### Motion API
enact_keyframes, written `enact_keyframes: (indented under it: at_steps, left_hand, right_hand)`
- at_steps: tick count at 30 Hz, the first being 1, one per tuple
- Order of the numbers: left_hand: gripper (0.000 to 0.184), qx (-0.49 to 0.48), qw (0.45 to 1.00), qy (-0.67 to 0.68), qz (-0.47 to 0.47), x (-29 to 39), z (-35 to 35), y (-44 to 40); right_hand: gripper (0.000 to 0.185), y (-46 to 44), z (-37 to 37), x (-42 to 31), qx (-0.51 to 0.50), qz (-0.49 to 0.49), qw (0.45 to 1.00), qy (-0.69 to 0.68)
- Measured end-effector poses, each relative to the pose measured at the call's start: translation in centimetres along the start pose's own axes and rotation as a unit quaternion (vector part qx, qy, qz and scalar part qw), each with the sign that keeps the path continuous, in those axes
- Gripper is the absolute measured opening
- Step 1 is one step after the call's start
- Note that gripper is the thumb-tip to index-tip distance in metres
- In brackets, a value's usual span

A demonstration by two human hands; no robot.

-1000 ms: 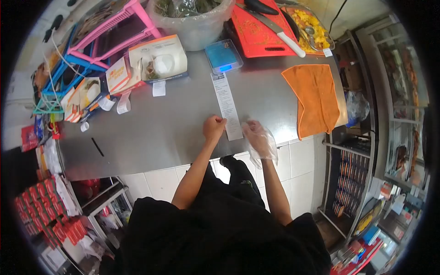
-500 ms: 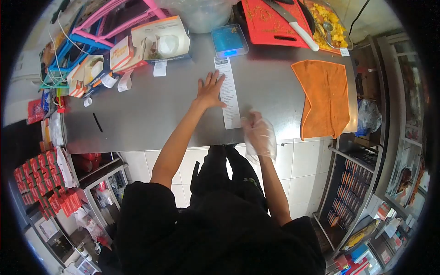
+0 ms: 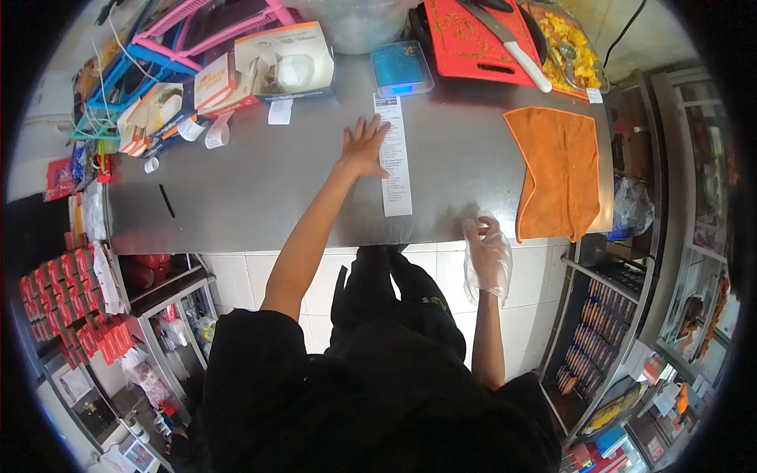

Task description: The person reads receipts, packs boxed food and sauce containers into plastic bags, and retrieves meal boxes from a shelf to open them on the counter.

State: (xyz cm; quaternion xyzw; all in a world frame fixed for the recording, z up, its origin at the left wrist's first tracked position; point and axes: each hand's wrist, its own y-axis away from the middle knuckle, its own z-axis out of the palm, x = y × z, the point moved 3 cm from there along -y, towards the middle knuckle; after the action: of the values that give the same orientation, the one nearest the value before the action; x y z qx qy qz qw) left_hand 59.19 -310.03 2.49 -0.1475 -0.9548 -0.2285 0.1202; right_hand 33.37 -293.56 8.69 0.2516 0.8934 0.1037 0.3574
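A long printed paper receipt (image 3: 397, 177) lies flat on the steel table, its length running away from me. My left hand (image 3: 364, 148) rests on the table with fingers spread, thumb and fingertips over the receipt's left edge. At the front edge of the table is my right hand (image 3: 486, 248), in a loose clear plastic glove (image 3: 498, 272). Its fingers are bent but apart, with nothing visible in them. Just past the receipt's far end sits a blue digital scale (image 3: 399, 67) with a lit display.
An orange cloth (image 3: 558, 169) covers the table's right side. Behind it are a red cutting board (image 3: 473, 39), a white-handled knife (image 3: 527, 65) and a tray of yellow food (image 3: 582, 63). Open boxes (image 3: 311, 47) stand back left; a black stick (image 3: 166, 201) lies at left.
My gloved right hand has moved right and toward me, away from the receipt's near end. My left hand stays spread at the receipt. The view has shifted slightly.
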Motion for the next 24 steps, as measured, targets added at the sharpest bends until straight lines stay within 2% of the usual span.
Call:
enact_keyframes:
  at_steps: [4,7,13,19,24]
  left_hand:
    - [0.113,0.007,1.0,0.01,0.007,-0.2,0.2,0.0]
    - [0.115,0.004,1.0,0.006,0.006,-0.2,0.4,-0.1]
    - [0.12,0.019,0.999,0.03,-0.032,-0.9,0.5,0.5]
    - [0.123,-0.008,0.999,0.031,-0.039,-1.0,0.3,0.6]
    - [0.123,-0.011,0.999,0.026,-0.04,-0.9,0.3,0.6]
  right_hand:
    - [0.044,0.0,1.1,0.7,0.024,-0.011,0.997,-0.077]
    - [0.045,0.1,0.8,0.3,-0.005,-0.018,0.999,-0.041]
    - [0.042,0.5,2.5,1.3,-0.007,-0.055,0.996,-0.072]
    - [0.044,0.8,2.7,0.5,-0.028,-0.027,0.999,-0.028]
    - [0.034,0.8,3.0,1.2,-0.028,-0.023,0.998,-0.053]
